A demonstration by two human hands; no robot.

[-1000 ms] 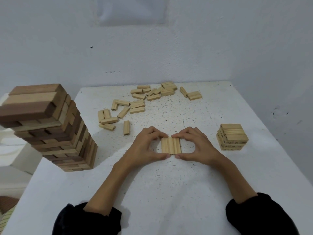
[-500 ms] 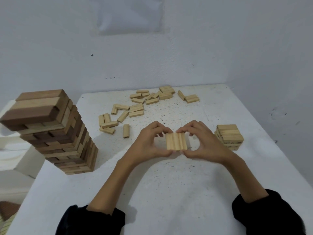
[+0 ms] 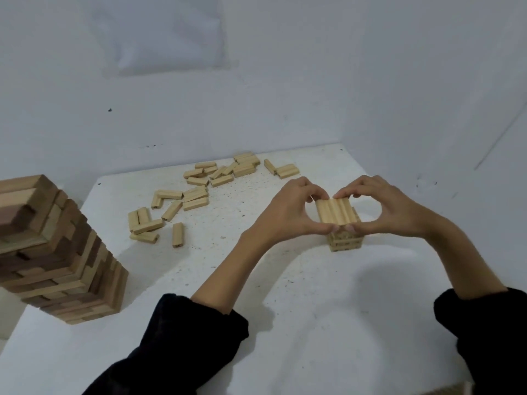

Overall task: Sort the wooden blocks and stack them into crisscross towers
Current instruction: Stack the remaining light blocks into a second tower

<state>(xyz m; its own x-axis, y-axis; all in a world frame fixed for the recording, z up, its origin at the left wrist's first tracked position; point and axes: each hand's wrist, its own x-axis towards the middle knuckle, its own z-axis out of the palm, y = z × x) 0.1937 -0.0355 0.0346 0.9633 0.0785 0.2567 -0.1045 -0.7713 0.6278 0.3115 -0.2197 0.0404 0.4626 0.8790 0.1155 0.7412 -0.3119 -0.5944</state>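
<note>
Row (image 3: 335, 211) now over tower (image 3: 345, 243), between hands (image 3: 288, 213) (image 3: 392, 209)

**Plain Room Corner, Toy Blocks Out**

A white speckled table (image 3: 285, 323) fills the corner of pale, scuffed walls (image 3: 370, 81), with a blank sheet (image 3: 171, 32) stuck up at eleven o'clock. Wooden blocks (image 3: 196, 195) lie at twelve, a block tower (image 3: 57, 252) at nine. Home or office, I can't tell.

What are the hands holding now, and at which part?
The left hand and right hand together pinch a row of small blocks by its near and far ends, over the small tower.
</note>
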